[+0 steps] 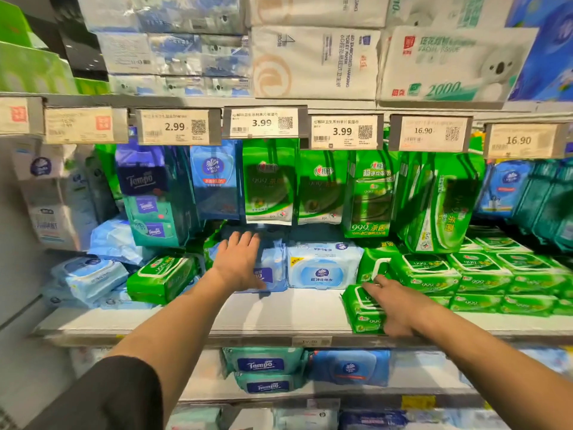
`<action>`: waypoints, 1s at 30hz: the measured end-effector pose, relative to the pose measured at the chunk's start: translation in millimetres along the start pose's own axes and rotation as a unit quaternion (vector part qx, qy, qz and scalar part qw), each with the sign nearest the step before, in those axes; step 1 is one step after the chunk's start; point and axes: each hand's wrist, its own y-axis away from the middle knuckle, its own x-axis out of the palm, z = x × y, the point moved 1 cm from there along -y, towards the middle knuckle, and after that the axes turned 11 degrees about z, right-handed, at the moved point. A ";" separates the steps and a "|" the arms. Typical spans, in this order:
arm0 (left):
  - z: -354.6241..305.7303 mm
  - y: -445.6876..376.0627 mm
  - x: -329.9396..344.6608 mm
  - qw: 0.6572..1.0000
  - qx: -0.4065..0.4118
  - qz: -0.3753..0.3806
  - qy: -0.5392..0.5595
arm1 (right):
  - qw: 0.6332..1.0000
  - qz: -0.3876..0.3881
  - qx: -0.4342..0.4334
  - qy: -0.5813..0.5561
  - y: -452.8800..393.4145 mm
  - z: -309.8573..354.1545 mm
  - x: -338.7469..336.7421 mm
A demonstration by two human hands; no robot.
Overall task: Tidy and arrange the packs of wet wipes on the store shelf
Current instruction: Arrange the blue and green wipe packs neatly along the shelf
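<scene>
My left hand [238, 259] lies flat with straight fingers on top of a light blue pack of wipes [274, 268] at the middle of the shelf [279, 311]. Right of it stands a second light blue pack [322, 268]. My right hand [400, 305] grips a green pack of wipes [361, 308] lying near the shelf's front edge, fingers over its top and thumb at its front. Behind that hand, green packs [477, 274] lie stacked in rows. A tilted green pack [161, 277] and loose pale blue packs [90, 277] sit at the left.
Small green and blue sachet packs [269, 181] hang from hooks under the price tags [263, 122] just above my hands. Tissue bundles fill the shelf above. Tempo and blue packs [263, 364] lie on the shelf below. Bare shelf board shows between my arms.
</scene>
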 end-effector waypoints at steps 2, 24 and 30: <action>0.3 -8.4 2.0 0.999 -0.012 0.043 0.000 | 0.999 -0.022 -0.026 -0.042 3.6 -4.3 -0.1; 5.8 -27.3 -0.9 0.994 -0.047 0.094 -0.024 | 0.979 -0.147 -0.097 -0.099 -15.1 13.2 1.1; 8.6 -27.7 -3.4 0.994 -0.037 0.097 -0.026 | 0.973 -0.167 -0.105 -0.117 -33.1 24.2 0.2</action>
